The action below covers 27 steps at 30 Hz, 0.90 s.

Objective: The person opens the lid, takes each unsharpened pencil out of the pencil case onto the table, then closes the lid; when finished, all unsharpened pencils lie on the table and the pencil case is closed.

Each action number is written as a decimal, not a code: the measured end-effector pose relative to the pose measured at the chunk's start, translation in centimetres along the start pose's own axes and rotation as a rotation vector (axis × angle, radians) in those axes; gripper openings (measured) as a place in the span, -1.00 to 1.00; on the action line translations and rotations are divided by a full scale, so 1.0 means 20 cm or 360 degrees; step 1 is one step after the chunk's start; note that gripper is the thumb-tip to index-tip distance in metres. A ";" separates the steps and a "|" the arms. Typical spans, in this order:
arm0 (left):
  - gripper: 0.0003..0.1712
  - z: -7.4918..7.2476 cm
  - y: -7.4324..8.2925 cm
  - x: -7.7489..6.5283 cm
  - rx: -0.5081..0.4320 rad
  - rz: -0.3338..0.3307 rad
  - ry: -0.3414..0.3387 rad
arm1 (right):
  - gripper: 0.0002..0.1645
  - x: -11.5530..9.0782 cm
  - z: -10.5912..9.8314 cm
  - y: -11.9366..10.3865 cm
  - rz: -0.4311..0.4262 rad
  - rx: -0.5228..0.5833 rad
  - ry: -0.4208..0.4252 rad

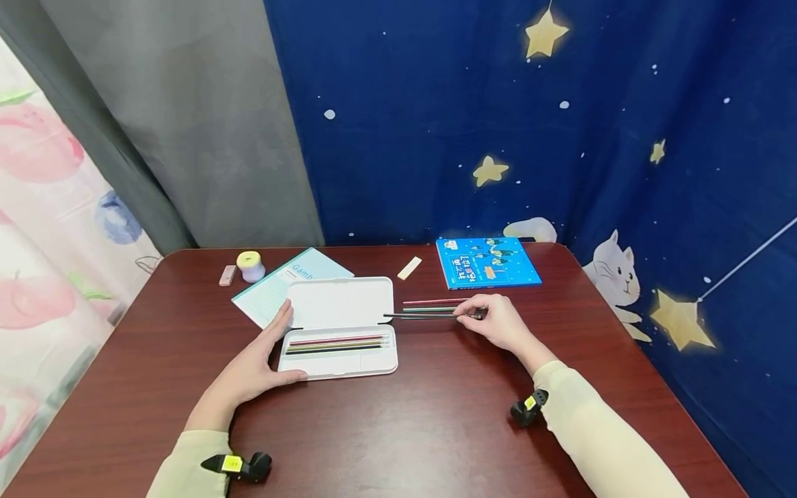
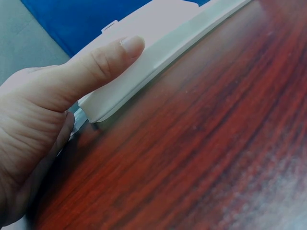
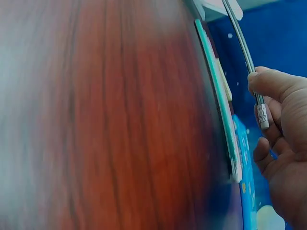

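Note:
A white pencil case (image 1: 336, 370) lies with its lid (image 1: 341, 304) folded back, several pencils (image 1: 336, 344) lying inside. My left hand (image 1: 255, 363) spans its left side, thumb on the front corner and straight fingers along the lid's edge. The left wrist view shows the thumb of this hand (image 2: 72, 81) flat on the case's front. Between thumb and fingers, my right hand (image 1: 495, 321) pinches a dark pencil (image 3: 242, 45) near its eraser end. That pencil points left, its tip overlapping the lid's right edge in the head view. Beneath it, a green pencil (image 3: 216, 91) and a red pencil (image 1: 429, 301) lie on the table.
Behind the case lies a pale notebook (image 1: 264, 299), partly under the lid. A pink eraser (image 1: 227, 276) and a yellow-topped white container (image 1: 251, 267) stand at the back left. A cream block (image 1: 409, 268) and a blue book (image 1: 488, 264) lie toward the table's back edge.

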<state>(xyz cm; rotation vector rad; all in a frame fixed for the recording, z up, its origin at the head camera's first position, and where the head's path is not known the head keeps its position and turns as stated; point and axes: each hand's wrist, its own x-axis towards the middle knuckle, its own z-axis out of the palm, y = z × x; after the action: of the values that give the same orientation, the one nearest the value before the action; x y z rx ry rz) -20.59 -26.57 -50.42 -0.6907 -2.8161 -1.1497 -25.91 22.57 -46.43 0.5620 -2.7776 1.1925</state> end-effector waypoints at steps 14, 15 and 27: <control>0.42 0.00 0.00 -0.01 -0.0014 -0.0002 -0.0012 | -0.84 -0.05 -0.02 0.11 0.0046 -0.0239 -0.0042; 0.42 0.00 0.00 -0.01 -0.0009 0.0000 -0.0011 | -0.83 -0.05 -0.02 0.11 0.0041 -0.0243 -0.0040; 0.43 -0.01 0.00 -0.01 -0.0006 -0.0002 -0.0011 | -0.83 -0.03 -0.03 0.12 -0.0001 -0.0372 -0.0017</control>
<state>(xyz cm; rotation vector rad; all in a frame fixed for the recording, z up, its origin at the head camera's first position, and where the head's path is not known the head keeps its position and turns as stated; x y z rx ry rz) -20.39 -26.68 -50.30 -0.6943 -2.8214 -1.1551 -26.25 24.66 -47.77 0.5478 -2.8691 0.8486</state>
